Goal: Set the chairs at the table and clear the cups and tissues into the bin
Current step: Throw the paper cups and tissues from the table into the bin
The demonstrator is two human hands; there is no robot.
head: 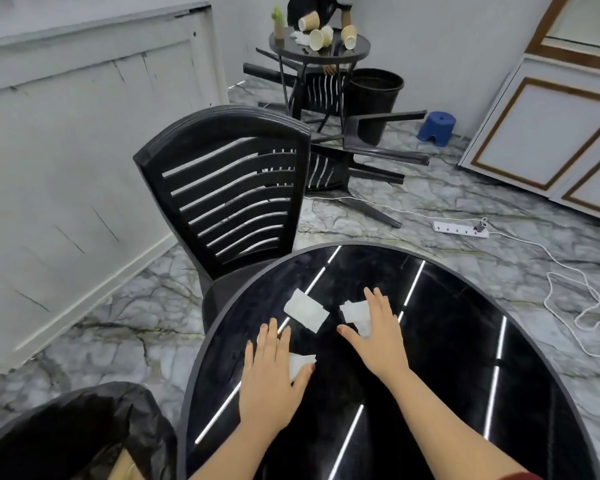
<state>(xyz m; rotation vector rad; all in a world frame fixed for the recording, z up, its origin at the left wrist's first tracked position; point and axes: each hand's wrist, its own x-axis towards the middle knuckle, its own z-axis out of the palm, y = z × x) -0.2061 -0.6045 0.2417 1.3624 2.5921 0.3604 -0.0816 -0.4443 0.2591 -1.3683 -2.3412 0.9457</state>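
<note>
Three white tissues lie on the round black table (447,341) in front of me. My left hand (272,375) lies flat with fingers apart on the near tissue (300,363). My right hand (378,336) rests spread over the right tissue (354,311). The middle tissue (305,310) lies untouched between them. A black slatted chair (229,188) stands upright at the table's far left edge. A bin lined with a black bag (84,434) sits at the lower left, beside the table.
Farther back, a second small round table (354,51) carries tipped paper cups (317,39) and tissues, with a person behind it. Black chairs (354,157) lie toppled on the marble floor near a black bin (374,90) and a blue stool (436,128). A white power strip (459,230) and cable trail on the right.
</note>
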